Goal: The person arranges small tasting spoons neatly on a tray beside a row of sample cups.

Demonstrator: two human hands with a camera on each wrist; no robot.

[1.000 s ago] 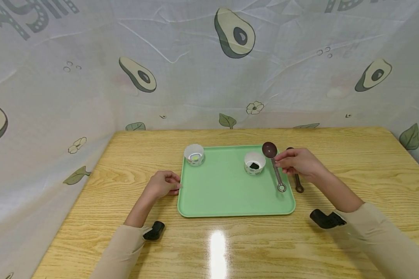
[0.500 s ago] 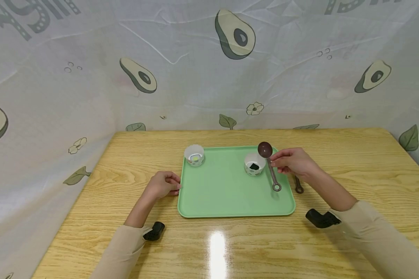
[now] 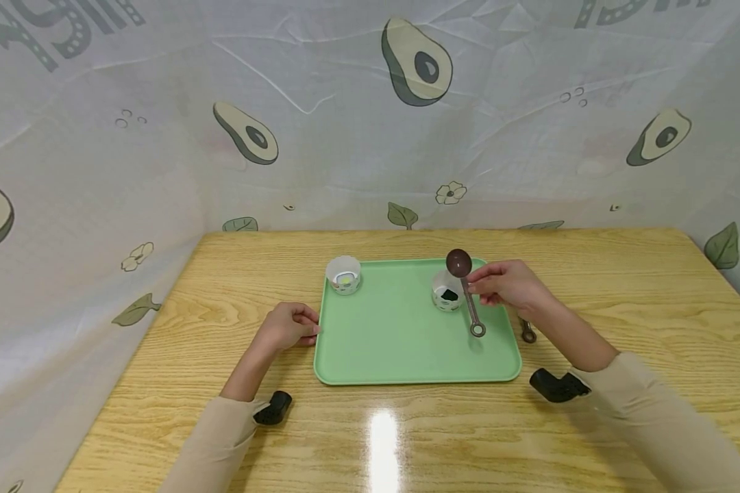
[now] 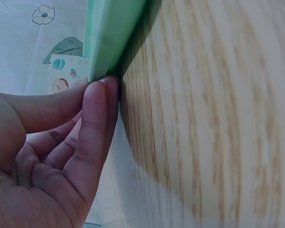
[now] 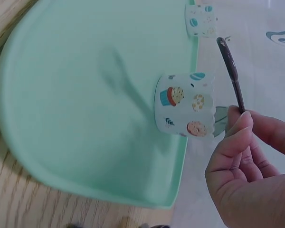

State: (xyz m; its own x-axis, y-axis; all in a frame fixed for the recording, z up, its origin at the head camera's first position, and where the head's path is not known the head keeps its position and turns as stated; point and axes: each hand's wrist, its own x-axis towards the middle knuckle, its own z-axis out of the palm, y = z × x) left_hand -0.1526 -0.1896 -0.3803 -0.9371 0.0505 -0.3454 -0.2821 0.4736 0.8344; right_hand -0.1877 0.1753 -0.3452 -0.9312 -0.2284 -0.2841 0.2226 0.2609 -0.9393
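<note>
My right hand [image 3: 504, 286] pinches a dark brown measuring spoon [image 3: 459, 263] by the handle, close below its round bowl. The spoon hangs above the light green tray [image 3: 401, 342], its shadow falling there. Its bowl overlaps the rim of the right paper baking cup [image 3: 447, 296], which has a dark piece inside. On the tray's left side, my left hand [image 3: 290, 324] grips the rim between thumb and fingers, as the left wrist view shows at the tray edge [image 4: 102, 47]. At the tray's far left corner stands another paper baking cup [image 3: 343, 276] with a pale and yellow-green item inside.
A second brown spoon [image 3: 527, 331] lies on the wooden table [image 3: 253, 260] right of the tray, mostly hidden under my right hand. A white cloth [image 3: 333, 171] printed with avocados hangs behind the table and along its sides.
My right hand has moved left with the measuring spoon, from the tray's right edge to over the right baking cup's rim. The left hand and the tray have stayed put.
</note>
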